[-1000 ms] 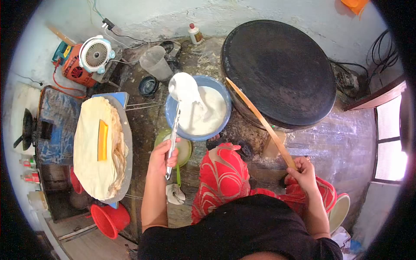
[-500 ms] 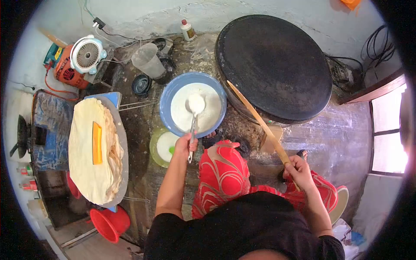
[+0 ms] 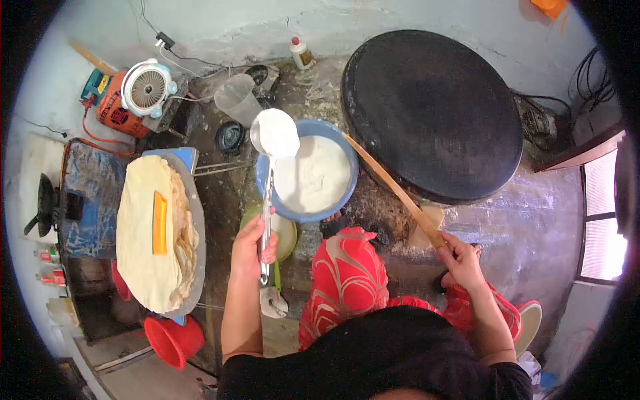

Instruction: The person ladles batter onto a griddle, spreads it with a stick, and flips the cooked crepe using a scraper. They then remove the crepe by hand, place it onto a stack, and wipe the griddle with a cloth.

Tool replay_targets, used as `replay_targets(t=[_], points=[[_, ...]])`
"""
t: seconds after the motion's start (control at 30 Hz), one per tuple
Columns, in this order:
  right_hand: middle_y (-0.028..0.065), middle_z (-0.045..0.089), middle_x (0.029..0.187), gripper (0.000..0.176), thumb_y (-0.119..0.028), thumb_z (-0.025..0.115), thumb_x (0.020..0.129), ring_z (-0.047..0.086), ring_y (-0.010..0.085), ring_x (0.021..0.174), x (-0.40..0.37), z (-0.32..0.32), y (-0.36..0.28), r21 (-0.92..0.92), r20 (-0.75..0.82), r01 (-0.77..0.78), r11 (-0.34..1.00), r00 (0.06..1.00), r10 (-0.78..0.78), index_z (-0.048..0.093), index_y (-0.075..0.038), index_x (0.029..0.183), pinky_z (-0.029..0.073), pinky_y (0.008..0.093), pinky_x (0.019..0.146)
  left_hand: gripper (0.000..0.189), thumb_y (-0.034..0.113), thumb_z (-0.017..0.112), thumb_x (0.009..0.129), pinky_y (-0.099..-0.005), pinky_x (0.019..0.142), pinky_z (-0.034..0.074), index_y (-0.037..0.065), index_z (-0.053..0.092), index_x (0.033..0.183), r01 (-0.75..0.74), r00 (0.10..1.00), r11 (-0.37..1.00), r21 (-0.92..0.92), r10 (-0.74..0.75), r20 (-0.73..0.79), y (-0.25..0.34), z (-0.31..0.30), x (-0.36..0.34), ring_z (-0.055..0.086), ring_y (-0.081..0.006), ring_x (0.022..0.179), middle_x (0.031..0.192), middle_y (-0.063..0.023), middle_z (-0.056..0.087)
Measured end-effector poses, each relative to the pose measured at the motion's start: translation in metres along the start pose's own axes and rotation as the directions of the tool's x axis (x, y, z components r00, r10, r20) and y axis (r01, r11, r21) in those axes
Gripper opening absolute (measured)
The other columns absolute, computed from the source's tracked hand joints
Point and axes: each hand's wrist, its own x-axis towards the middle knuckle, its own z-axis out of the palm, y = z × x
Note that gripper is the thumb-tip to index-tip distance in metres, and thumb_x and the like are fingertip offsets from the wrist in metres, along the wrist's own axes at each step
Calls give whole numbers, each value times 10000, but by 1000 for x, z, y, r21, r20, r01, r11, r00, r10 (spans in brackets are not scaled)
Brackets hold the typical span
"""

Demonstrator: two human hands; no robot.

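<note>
My left hand (image 3: 255, 244) is wrapped round the handle of a metal ladle (image 3: 268, 193), whose bowl is full of white batter (image 3: 277, 133). The ladle is raised over the left rim of a blue basin (image 3: 353, 183), which holds more of the white batter. A long flat wooden spatula (image 3: 400, 195) is gripped near its lower end by my right hand (image 3: 461, 259). Its far tip lies close to the left edge of a large round black griddle (image 3: 433, 113). The griddle's dark surface shows no batter on it.
To the left, a stack of thin pancakes (image 3: 143, 233) lies on a round board with a yellow scraper (image 3: 160, 223) on top. A green bowl (image 3: 288, 237) sits partly under the basin. Further off are a fan (image 3: 147, 89), a clear jug (image 3: 237, 99) and a red bucket (image 3: 177, 340).
My left hand has lifted the filled ladle up out of the basin and moved it leftward. The spatula stays beside the griddle. The whole view has shifted slightly.
</note>
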Motion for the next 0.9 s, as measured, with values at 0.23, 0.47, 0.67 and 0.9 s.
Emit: replay_targets(t=[0.23, 0.47, 0.67, 0.9], points=[[154, 611, 954, 417, -53, 564, 781, 579, 148, 797, 19, -21, -19, 47, -127, 87, 995, 989, -80, 478, -25, 1188, 443, 275, 727, 336, 307, 381, 909, -199, 307, 271, 124, 466, 1178, -193, 962, 981, 24, 185, 203, 53, 77, 23, 353, -79, 333, 565, -45, 498], [187, 590, 991, 416, -44, 555, 771, 602, 273, 831, 48, -43, -20, -80, -326, 129, 988, 934, -148, 495, -70, 1183, 457, 310, 724, 267, 266, 387, 891, -231, 357, 287, 184, 422, 1143, -136, 950, 986, -100, 158, 269, 48, 157, 94, 383, -104, 405, 630, -42, 485], [167, 589, 860, 435, -37, 559, 748, 584, 312, 748, 74, -54, -32, -228, -414, 223, 948, 859, -301, 514, -119, 1172, 461, 346, 658, 402, 159, 367, 889, -248, 354, 312, 178, 295, 1285, -159, 979, 986, -42, 163, 123, 9, 196, 155, 394, -126, 420, 622, -56, 467], [114, 578, 760, 392, -51, 561, 733, 572, 296, 665, 122, -44, -42, -345, -347, 347, 872, 816, -462, 548, -126, 1118, 459, 377, 583, 458, 94, 407, 885, -254, 378, 340, 185, 276, 1315, -130, 990, 991, 42, 127, 63, -27, 201, 178, 416, -118, 451, 626, -45, 461]])
